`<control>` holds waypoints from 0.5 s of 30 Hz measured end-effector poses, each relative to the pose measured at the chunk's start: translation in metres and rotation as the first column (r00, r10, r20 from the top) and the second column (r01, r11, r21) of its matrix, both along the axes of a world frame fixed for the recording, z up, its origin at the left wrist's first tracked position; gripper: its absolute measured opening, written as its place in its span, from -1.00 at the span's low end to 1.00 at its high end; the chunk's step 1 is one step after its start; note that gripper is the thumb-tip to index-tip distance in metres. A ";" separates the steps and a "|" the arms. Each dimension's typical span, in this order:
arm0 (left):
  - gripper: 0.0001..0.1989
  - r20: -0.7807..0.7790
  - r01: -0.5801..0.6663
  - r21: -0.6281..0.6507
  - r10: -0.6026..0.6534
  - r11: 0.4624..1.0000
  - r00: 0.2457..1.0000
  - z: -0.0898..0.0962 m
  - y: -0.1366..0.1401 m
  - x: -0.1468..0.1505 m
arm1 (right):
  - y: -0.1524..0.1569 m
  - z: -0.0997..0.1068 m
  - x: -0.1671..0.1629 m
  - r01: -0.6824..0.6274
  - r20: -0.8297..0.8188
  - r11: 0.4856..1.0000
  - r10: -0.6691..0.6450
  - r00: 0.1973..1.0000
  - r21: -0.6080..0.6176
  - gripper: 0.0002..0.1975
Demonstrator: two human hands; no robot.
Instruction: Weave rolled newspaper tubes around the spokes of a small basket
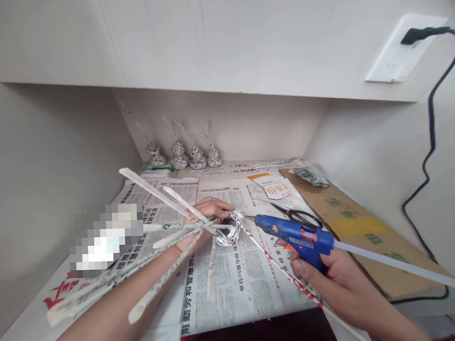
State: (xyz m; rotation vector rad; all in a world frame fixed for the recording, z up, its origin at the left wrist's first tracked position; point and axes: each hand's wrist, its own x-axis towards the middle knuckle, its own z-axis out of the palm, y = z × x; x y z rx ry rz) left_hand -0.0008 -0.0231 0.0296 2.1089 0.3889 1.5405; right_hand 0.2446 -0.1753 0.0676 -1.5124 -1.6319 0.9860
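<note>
My right hand (328,276) is wrapped round the handle of a blue hot glue gun (297,235), a finger at its orange trigger. A long white glue stick (398,266) sticks out of its back. The nozzle points left, close to a small ring-shaped weave of rolled newspaper (229,235). My left hand (213,210) grips that weave at its far side with thumb and fingers. Several loose paper tubes (157,193) fan out from it to the left over my forearm. One red-and-white paper tube (279,265) runs from the weave down to the right, passing below the glue gun.
Newspaper sheets (231,289) cover the table. Several woven paper gourds (197,157) stand at the back wall, left of a row of paper tubes (249,166). Black-handled scissors (302,217) lie behind the glue gun. Cardboard (348,211) lies at right. A black cord (430,113) hangs from the socket.
</note>
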 end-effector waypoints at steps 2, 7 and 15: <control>-0.89 -0.007 -0.003 0.009 0.003 1.000 1.000 0.000 0.000 0.000 | 0.000 0.000 0.000 0.006 0.009 1.000 -0.006 1.000 -0.018 -0.79; -0.88 -0.041 -0.009 0.040 0.010 0.999 0.999 0.002 -0.001 0.001 | 0.001 -0.001 0.001 0.000 0.044 1.000 0.000 0.999 0.001 -0.78; -0.96 -0.084 -0.015 0.050 0.020 0.999 0.996 0.002 -0.003 0.001 | 0.000 -0.005 -0.001 -0.028 0.216 0.998 0.014 0.976 0.060 -0.79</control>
